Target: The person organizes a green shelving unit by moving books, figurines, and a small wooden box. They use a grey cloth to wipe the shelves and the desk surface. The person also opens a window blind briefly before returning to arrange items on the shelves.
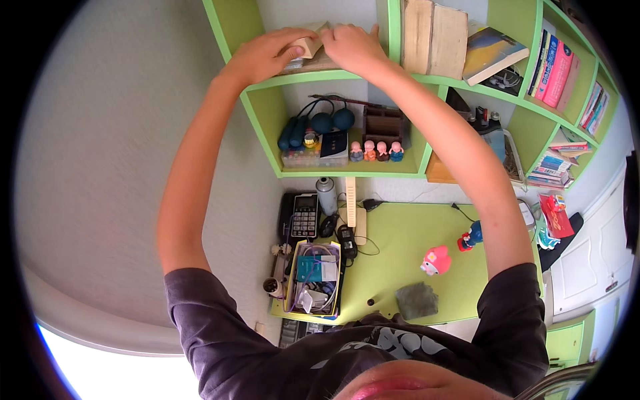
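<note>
Both my hands are raised to the upper left compartment of a green shelf [320, 76]. My left hand [270, 52] grips the left end of a pale, box-like object [311, 46], perhaps a thick book, with thumb in front and fingers on top. At its right side is my right hand [352, 47], fingers bent and thumb raised; whether it touches the object cannot be told. Under the object lie some flat items [294, 64], partly hidden by my left hand. In the compartment to the right stand old thick books [448, 42], with a colourful book [495, 54] leaning there.
The compartment below holds dark blue balls [343, 119], a small brown wooden rack [382, 125] and several figurines [369, 150]. On the green desk [395, 235] are a telephone [304, 216], a metal bottle [327, 196], a box of cables [312, 280], a pink figure [436, 260] and a grey cloth [417, 300].
</note>
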Available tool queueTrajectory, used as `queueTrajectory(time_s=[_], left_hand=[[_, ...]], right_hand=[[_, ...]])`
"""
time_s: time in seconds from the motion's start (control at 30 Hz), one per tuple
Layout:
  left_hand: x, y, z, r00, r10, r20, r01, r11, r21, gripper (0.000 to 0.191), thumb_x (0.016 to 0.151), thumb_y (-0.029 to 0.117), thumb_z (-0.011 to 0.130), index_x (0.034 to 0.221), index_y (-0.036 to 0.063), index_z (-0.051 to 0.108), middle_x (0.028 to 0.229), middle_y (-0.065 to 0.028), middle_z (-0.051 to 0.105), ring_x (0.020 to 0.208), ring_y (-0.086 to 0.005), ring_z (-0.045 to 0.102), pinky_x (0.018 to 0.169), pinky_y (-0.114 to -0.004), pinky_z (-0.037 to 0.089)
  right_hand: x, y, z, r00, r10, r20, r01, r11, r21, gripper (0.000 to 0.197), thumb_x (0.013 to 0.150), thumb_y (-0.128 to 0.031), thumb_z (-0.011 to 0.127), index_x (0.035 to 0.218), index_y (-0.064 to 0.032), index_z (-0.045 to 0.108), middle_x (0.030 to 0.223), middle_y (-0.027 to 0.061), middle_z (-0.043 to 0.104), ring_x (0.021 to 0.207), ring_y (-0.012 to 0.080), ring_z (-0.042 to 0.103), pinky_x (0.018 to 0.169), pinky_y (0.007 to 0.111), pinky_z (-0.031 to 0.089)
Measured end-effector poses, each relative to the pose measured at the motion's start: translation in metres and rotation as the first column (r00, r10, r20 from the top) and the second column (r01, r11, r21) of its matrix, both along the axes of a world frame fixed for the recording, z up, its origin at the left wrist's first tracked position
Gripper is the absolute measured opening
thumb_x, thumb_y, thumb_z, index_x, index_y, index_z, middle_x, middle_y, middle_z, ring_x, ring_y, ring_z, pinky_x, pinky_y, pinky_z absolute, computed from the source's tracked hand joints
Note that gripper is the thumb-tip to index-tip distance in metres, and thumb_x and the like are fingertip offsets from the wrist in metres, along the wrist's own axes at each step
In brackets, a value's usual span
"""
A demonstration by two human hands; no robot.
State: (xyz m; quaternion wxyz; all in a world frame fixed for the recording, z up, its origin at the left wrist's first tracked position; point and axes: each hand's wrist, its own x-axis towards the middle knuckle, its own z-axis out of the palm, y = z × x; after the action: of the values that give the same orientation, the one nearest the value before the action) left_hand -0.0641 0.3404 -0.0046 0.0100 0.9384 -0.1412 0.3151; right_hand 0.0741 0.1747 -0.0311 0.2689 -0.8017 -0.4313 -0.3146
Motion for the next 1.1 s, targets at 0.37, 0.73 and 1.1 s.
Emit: queueTrajectory(time_s=[0.37,0.73,1.1], left_hand=[[-0.007,-0.009,-0.009,0.956,0.292,0.036,-0.293,0.955,0.050,0.035,0.096,0.037,0.053,0.122,0.0154,0.063,0.125,-0.0062,0.064,0.110,-0.0315,0.060,0.091,-0.045,0.050],[0.005,0.011,-0.001,0.992,0.124,0.004,-0.124,0.992,-0.022,0.041,0.098,0.038,0.052,0.138,0.0296,0.056,0.133,-0.0054,0.062,0.117,-0.0290,0.059,0.098,-0.040,0.047],[-0.009,-0.001,-0.039,0.795,0.152,0.588,-0.151,0.987,-0.050,0.059,0.087,0.034,0.069,0.141,0.0217,0.050,0.150,-0.0101,0.042,0.129,-0.0332,0.045,0.108,-0.052,0.031]], right_hand=[[-0.017,0.048,0.007,0.450,0.584,-0.675,-0.426,0.805,0.412,0.045,0.099,-0.045,0.040,0.098,-0.0075,0.064,0.093,0.0019,0.063,0.084,0.0115,0.054,0.080,0.031,0.045],[-0.008,-0.002,-0.010,0.992,-0.017,-0.123,-0.018,0.960,-0.279,0.050,0.098,-0.042,0.046,0.112,0.0028,0.063,0.115,0.0235,0.067,0.114,0.0355,0.061,0.103,0.046,0.042],[-0.010,-0.036,-0.023,0.993,0.057,-0.103,-0.078,0.975,-0.210,0.038,0.096,-0.030,0.046,0.097,0.0003,0.069,0.101,0.0268,0.068,0.100,0.0479,0.062,0.096,0.053,0.046]])
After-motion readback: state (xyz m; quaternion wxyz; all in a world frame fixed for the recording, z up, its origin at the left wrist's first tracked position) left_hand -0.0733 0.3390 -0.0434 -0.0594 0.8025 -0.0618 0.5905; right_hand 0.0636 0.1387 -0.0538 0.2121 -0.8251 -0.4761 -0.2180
